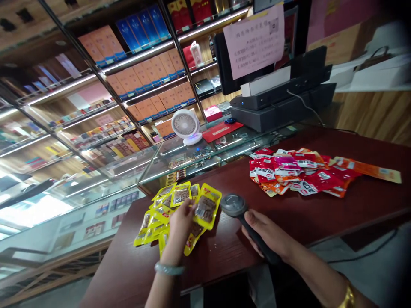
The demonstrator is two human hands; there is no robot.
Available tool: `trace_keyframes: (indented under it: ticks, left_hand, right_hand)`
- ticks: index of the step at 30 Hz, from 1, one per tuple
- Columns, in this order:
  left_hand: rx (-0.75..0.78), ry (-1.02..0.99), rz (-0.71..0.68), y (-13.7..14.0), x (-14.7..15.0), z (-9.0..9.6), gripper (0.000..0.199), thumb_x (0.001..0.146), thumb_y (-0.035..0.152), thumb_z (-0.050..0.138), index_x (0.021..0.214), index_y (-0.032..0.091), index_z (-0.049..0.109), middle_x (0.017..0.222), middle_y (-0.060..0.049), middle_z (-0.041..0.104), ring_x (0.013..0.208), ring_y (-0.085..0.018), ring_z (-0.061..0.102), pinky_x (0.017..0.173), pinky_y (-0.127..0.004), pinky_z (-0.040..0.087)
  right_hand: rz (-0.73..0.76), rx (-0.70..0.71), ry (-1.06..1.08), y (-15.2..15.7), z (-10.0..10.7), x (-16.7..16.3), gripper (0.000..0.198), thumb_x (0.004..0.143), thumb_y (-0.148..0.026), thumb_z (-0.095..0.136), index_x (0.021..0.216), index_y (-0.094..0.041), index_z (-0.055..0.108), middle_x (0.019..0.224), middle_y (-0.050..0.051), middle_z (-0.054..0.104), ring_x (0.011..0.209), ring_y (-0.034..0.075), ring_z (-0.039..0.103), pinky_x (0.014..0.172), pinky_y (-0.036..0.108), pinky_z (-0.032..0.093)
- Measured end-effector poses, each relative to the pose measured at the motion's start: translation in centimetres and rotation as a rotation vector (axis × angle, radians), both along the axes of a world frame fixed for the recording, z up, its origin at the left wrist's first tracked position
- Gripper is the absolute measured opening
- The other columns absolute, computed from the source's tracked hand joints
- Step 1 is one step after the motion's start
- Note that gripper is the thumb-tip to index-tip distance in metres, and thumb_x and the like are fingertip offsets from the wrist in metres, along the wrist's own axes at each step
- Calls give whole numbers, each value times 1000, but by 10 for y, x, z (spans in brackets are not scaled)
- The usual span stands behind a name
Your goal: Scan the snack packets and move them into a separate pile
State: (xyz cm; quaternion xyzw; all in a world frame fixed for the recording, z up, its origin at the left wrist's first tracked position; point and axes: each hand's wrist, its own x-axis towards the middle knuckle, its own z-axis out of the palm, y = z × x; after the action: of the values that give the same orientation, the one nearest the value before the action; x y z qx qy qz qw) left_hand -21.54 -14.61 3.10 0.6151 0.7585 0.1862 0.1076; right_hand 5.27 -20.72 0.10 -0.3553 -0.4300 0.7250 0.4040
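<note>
On my feed, the right hand (268, 233) wraps its fingers round the handle of 1 barcode scanner (233, 204), some fingertips hidden behind it. The left hand (182, 216) pinches the edge of 1 yellow snack packet (208, 206) just beside the scanner's head, covering part of the yellow packet pile (160, 214). Overlaps stop me counting that pile or the red and orange packets (298, 169). The pink notice (255, 40) bears Chinese characters, its smaller lines blurred
</note>
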Motion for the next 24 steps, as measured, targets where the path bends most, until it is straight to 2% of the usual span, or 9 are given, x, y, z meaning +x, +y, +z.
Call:
trace_keyframes:
  ticks: [2, 5, 7, 8, 15, 19, 21, 24]
  left_hand:
    - [-38, 105, 38, -13, -35, 3, 27, 90, 42, 46, 99, 27, 67, 88, 0, 73, 84, -19, 66, 69, -26, 40]
    - [-68, 294, 172, -21, -79, 5, 37, 91, 49, 39, 107, 30, 68, 101, -4, 72, 99, -26, 64, 73, -30, 42]
    - [-111, 367, 268, -21, -96, 6, 44, 91, 52, 34, 114, 31, 65, 112, -6, 70, 101, -29, 64, 72, -33, 43]
    - [-110, 394, 274, -21, -99, 6, 46, 91, 52, 32, 117, 31, 64, 114, -7, 69, 102, -30, 63, 74, -35, 43]
    - [103, 605, 246, -26, -76, 1, 43, 92, 43, 29, 121, 25, 56, 122, -11, 63, 113, -34, 54, 94, -42, 40]
    - [147, 587, 218, -24, -65, -1, 37, 92, 39, 35, 121, 28, 56, 130, -7, 60, 123, -32, 49, 102, -44, 36]
    - [221, 578, 211, -19, -55, 1, 35, 92, 39, 37, 120, 29, 56, 133, -6, 58, 128, -31, 46, 106, -44, 34]
    - [364, 536, 124, -3, -20, 5, 35, 92, 40, 38, 117, 28, 59, 129, -6, 61, 127, -29, 47, 108, -44, 32]
  right_hand:
    - [3, 6, 9, 1, -1, -2, 54, 80, -75, 51, 83, -22, 44, 56, -10, 46, 33, 4, 39, 30, 14, 35]
    - [3, 16, 20, 3, -3, -4, 53, 81, -74, 51, 81, -22, 43, 56, -10, 46, 33, 4, 41, 29, 15, 35]
    - [2, 24, 17, 3, -3, -5, 51, 82, -73, 51, 81, -22, 43, 58, -10, 48, 33, 4, 42, 29, 15, 36]
    - [5, 26, 15, 3, -3, -5, 51, 82, -73, 51, 82, -22, 44, 58, -10, 48, 33, 5, 43, 29, 16, 36]
    - [-44, 39, -5, -1, -5, 6, 51, 82, -73, 49, 83, -22, 45, 57, -10, 49, 32, 4, 42, 30, 16, 35]
    - [-78, 36, 13, 0, -6, 22, 51, 82, -73, 51, 83, -22, 44, 58, -10, 49, 32, 4, 42, 30, 15, 36]
    - [-84, 54, 40, 0, -8, 31, 50, 83, -71, 53, 83, -22, 43, 58, -10, 48, 32, 3, 41, 30, 15, 36]
    - [-114, 98, 60, 1, -12, 44, 47, 82, -66, 59, 84, -22, 43, 57, -11, 46, 33, 4, 41, 31, 15, 36]
